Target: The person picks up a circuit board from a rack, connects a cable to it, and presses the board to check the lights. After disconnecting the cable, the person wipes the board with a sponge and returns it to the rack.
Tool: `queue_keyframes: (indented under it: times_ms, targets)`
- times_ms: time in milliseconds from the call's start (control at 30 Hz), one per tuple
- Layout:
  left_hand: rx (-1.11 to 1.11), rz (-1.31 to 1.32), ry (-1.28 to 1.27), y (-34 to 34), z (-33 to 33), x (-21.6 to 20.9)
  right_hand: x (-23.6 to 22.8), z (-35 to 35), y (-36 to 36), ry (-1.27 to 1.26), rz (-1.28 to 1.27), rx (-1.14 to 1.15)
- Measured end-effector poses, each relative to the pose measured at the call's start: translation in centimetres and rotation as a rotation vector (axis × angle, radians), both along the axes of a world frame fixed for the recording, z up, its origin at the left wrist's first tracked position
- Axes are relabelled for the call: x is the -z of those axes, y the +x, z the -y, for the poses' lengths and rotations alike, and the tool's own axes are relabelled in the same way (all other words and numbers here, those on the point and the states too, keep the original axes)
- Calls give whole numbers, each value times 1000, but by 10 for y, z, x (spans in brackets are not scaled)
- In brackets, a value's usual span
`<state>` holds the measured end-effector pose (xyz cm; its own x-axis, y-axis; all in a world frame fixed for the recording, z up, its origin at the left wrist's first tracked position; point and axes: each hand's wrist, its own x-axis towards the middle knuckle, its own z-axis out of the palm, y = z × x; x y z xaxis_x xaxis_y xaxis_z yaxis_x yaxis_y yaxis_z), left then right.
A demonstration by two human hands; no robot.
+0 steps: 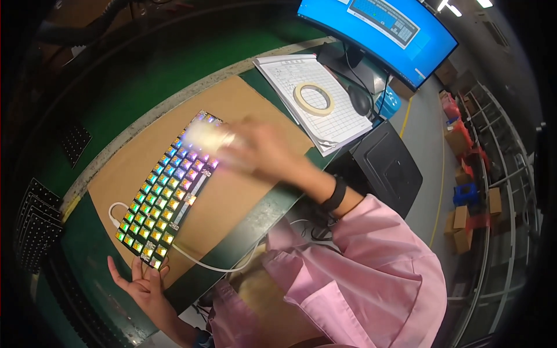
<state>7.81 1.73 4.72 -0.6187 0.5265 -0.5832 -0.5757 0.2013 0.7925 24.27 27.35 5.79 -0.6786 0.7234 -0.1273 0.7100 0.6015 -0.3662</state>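
A compact keyboard without keycaps (168,191), its switches lit green, yellow, blue and purple, lies slanted on a brown board (232,116). My left hand (144,284) grips its near left corner, thumb at the edge and some fingers stretched out past it. Over the far right end, my right hand (255,148) is smeared by motion. It holds a pale, whitish-yellow thing (210,137) against the switches; blur hides its kind. A white cable (217,268) runs from near the keyboard over the table edge, and a white plug (115,222) sits at its left side.
A roll of tape (313,98) rests on a paper form (342,119) at the right, near a dark mouse (359,101) and a monitor (400,35). A black computer case (386,168) stands beside the table. Stacked black perforated plates (38,223) are at the left.
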Motion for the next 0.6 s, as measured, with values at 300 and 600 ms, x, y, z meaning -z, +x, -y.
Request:
queue_keyframes:
  times_ms: [300,600]
  targets:
    - [11,16,-52,-9,15,3,13,-90,41,802,490,-40]
    - [117,-215,-53,-24,79,46,28,48,-28,-127,117,-388]
